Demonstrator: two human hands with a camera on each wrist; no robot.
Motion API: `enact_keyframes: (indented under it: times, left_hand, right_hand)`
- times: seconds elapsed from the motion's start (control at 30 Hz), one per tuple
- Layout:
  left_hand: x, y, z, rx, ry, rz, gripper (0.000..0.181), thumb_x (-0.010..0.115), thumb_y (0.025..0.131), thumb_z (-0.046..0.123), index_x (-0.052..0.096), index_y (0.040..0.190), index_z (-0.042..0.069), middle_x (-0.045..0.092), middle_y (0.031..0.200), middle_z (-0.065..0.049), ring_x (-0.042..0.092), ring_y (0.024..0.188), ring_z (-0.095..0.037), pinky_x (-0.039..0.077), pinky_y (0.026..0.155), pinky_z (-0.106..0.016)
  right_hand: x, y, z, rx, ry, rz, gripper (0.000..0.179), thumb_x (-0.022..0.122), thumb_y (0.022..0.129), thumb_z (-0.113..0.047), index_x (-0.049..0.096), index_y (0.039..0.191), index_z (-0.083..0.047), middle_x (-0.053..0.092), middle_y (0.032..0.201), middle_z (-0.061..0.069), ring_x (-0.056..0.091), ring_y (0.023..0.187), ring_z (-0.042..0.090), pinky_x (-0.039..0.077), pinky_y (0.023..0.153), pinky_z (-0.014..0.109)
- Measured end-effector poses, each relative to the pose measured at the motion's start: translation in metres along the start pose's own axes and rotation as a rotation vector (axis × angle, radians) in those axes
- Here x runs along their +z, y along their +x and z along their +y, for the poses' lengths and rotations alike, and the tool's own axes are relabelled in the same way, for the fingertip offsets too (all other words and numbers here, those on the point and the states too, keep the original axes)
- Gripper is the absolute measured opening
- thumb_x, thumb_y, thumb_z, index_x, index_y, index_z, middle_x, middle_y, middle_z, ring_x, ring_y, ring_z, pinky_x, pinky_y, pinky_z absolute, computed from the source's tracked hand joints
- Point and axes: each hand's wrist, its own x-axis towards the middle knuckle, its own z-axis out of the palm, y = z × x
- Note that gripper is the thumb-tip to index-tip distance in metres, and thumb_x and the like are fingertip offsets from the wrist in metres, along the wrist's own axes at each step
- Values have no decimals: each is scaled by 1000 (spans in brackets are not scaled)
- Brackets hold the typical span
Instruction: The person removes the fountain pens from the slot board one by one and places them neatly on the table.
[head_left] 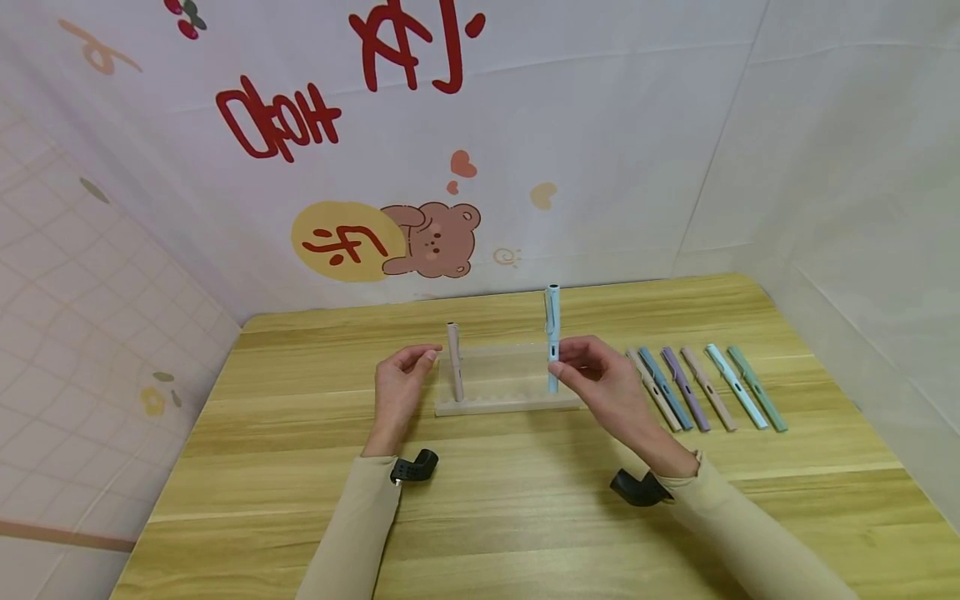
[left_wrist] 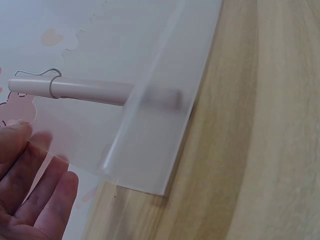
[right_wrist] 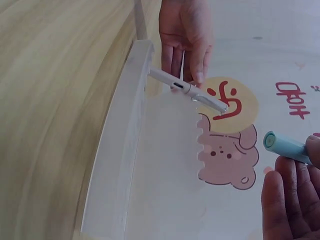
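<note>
A frosted clear pen stand (head_left: 510,407) stands on the table, with notches along its back panel in the right wrist view. My left hand (head_left: 397,387) pinches the upper left edge of that panel between thumb and fingers. One pinkish-beige pen (head_left: 455,367) stands in the stand near its left end, leaning slightly. My right hand (head_left: 611,392) holds a light blue pen (head_left: 553,321) upright by its lower part, at the stand's right side. In the right wrist view the end of this pen (right_wrist: 285,145) points toward the stand's base, apart from it.
Several capped pens lie side by side to the right: a greyish-beige pen (head_left: 652,387), a blue one, a purple pen (head_left: 686,390), a pinkish one, a pale blue pen (head_left: 737,387) and a green pen (head_left: 757,388). Behind the wooden table (head_left: 510,517) hangs a printed white curtain (head_left: 615,125).
</note>
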Motion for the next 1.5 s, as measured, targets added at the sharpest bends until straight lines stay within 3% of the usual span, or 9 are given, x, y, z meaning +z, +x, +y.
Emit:
enact_keyframes:
  times: [0.3,0.5,0.73,0.93,1.27,1.5]
  left_hand:
    - [0,-1,5,-17,12,1,17,69,101,10,78,110,-1,76,113,-17,70,103,-19,53,82,-14]
    - [0,-1,6,-26,20,3,19,68,101,9,76,112,-4,75,115,-19,70,106,-25,52,81,-13]
    - [-1,0,2,2,9,5,16,69,100,9,78,109,-1,77,111,-16,71,99,-16,54,82,-16]
    - [-1,-1,3,-3,16,7,16,69,100,8,78,109,-1,77,111,-15,70,97,-11,54,82,-16]
    - [0,-1,2,1,14,1,16,69,101,9,78,109,-2,77,111,-16,72,106,-29,53,80,-15]
    - [-1,0,3,-4,21,-1,16,70,100,10,78,109,0,77,112,-15,71,105,-26,53,81,-15]
  right_hand:
    - [-25,-8,6,28,-65,29,19,73,98,-10,70,115,-3,72,100,9,67,90,6,55,76,18]
    - [-41,-13,13,39,-105,57,21,73,98,-9,70,117,-1,72,101,11,66,89,3,55,77,15]
    - [-60,-20,24,65,-153,79,23,72,98,-10,71,119,-1,73,102,13,67,89,1,54,78,14]
    - [-78,-24,31,101,-201,89,23,72,99,-14,72,120,-3,74,101,7,68,87,1,54,77,13]
    - [-108,-37,42,229,-266,99,35,71,101,-29,69,127,-5,73,103,-11,68,89,-2,53,71,15]
    - [-130,-47,54,282,-249,119,42,70,101,-28,66,131,0,72,101,-18,70,88,1,55,72,16]
